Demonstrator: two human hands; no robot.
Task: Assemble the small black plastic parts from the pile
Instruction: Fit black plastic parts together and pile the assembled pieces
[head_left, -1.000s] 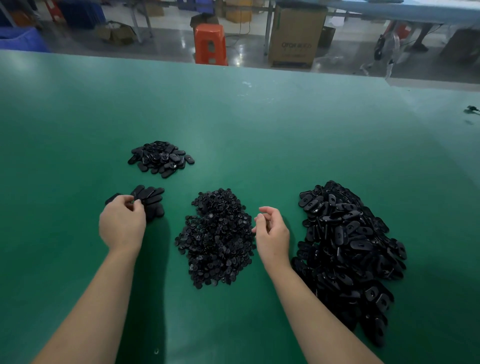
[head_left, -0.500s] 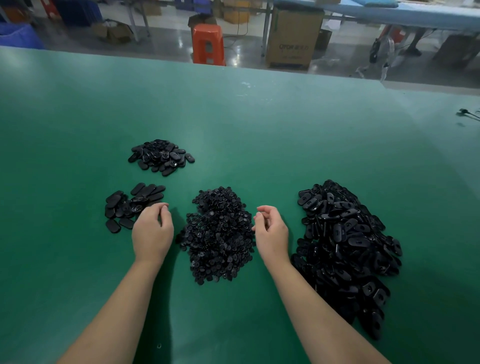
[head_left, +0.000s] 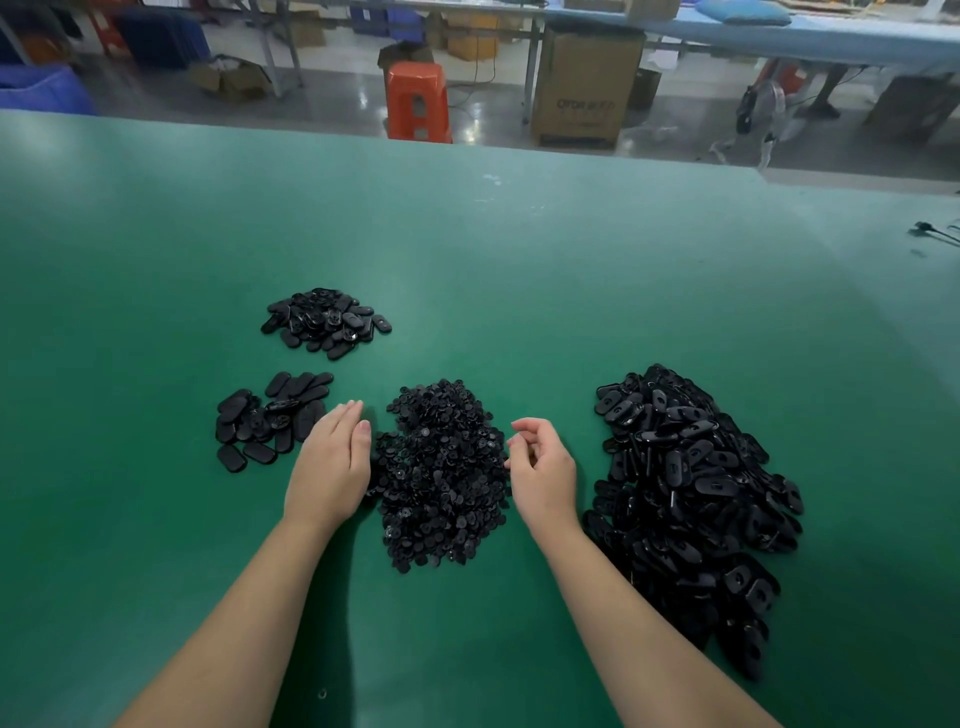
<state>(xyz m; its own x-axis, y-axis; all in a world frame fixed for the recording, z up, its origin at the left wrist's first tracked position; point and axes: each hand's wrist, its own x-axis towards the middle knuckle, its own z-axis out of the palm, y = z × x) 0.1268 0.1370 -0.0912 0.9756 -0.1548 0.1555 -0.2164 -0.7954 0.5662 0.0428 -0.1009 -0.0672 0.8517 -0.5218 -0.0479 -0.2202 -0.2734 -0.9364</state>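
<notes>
Left hand: your left hand (head_left: 332, 467) lay flat with straight fingers, holding nothing, its fingertips touching the near-left edge of the pile of small parts (head_left: 441, 473)
Right hand: your right hand (head_left: 545, 467) hovered with fingers loosely curled toward the thumb; whether a small piece sat in that pinch could not be told
Task's parts: the small parts lay between your two hands; the large heap of oval shells (head_left: 691, 493) was just outside your right hand; the loose group of oval pieces (head_left: 270, 421) sat just beyond and outside your left fingertips; the far small heap (head_left: 324, 322) was well beyond it, all on the green table (head_left: 519, 260)
Step in hand: judged, you were fetching one small part to mate with an oval shell
Doing it well: you should have taken a single piece from the pile's edge rather than digging, turned it to the right face before pressing, and kept finished pieces apart from the raw heap
Change: half a second earlier your left hand was curled over the edge of the loose oval group; it had since opened and moved inward to the small-part pile, while your right hand stayed put
</notes>
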